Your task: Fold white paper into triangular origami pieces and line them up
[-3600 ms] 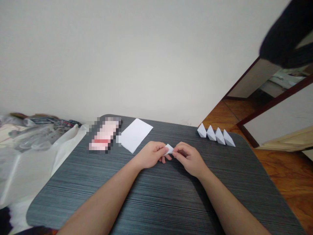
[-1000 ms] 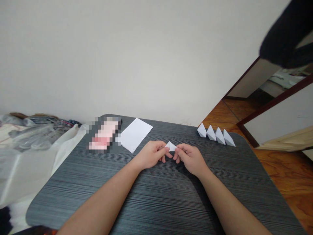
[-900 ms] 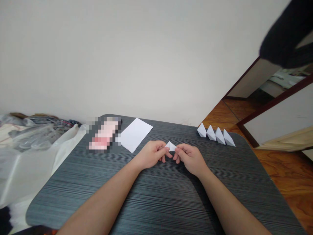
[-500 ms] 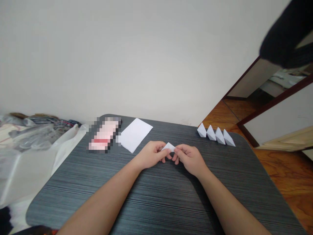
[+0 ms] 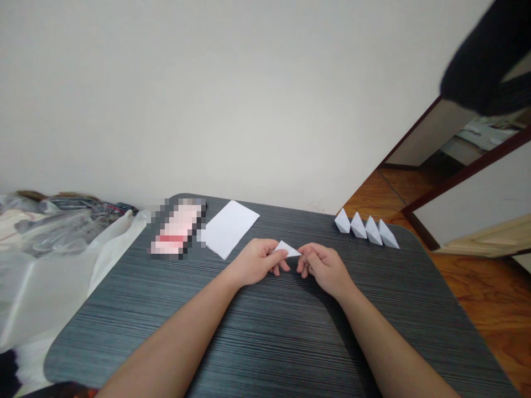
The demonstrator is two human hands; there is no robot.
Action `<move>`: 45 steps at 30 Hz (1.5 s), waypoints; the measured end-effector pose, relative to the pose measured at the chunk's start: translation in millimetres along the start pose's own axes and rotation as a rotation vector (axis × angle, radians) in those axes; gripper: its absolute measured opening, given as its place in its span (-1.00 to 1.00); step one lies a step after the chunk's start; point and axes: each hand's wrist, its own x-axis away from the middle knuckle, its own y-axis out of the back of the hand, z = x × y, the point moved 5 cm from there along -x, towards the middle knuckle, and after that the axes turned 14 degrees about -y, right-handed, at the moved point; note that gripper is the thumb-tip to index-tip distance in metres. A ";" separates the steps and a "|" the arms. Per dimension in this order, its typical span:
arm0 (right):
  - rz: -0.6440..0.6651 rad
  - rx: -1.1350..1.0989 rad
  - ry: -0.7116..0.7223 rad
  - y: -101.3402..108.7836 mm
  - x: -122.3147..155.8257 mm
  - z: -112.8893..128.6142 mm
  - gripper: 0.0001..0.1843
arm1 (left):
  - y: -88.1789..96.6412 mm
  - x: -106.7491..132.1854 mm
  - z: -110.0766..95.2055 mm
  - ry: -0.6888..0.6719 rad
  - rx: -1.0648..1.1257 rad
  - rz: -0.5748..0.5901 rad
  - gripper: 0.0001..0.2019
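Note:
A small folded white paper (image 5: 286,249), triangular in outline, is held above the table between my two hands. My left hand (image 5: 259,262) pinches its left part, thumb on top and fingers beneath. My right hand (image 5: 323,265) has its fingertips closed at the paper's pointed right end; how much of the tip they cover is hidden. To the right, several folded white paper pieces (image 5: 365,229) with pointed tops stand in a slanting row.
Dark wood-grain table (image 5: 257,331) under my hands. A stack of white paper (image 5: 230,228) lies beyond my left hand, beside a pixelated pinkish phone-like object (image 5: 176,228). Plastic-wrapped items (image 5: 70,232) are left of the table, and a pale wall (image 5: 249,110) rises behind it.
My right hand has shifted slightly right, its thumb off the paper's face. The folded paper now shows one flat triangle pointing right, instead of a creased peak.

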 end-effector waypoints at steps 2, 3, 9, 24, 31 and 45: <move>0.010 0.042 0.020 -0.3 0.8 2.0 -0.72 | -0.1 0.1 0.6 0.002 0.000 0.002 -0.67; 0.017 0.063 0.028 -0.8 1.4 3.4 -0.75 | -0.2 0.1 0.8 0.003 0.002 0.005 -0.67; 0.016 0.149 0.052 -2.1 4.3 10.8 -0.72 | -0.5 -0.2 0.6 0.002 0.016 0.020 -0.67; 0.025 0.128 0.032 -3.0 3.5 10.8 -0.64 | -0.3 0.1 3.0 -0.005 0.008 0.007 -0.69; 0.026 0.053 0.018 0.7 0.2 2.1 -0.70 | -0.3 0.3 3.1 -0.012 0.017 -0.007 -0.69; 0.047 0.147 0.050 -3.0 4.6 11.0 -0.72 | -0.9 0.0 3.2 -0.014 0.002 -0.002 -0.70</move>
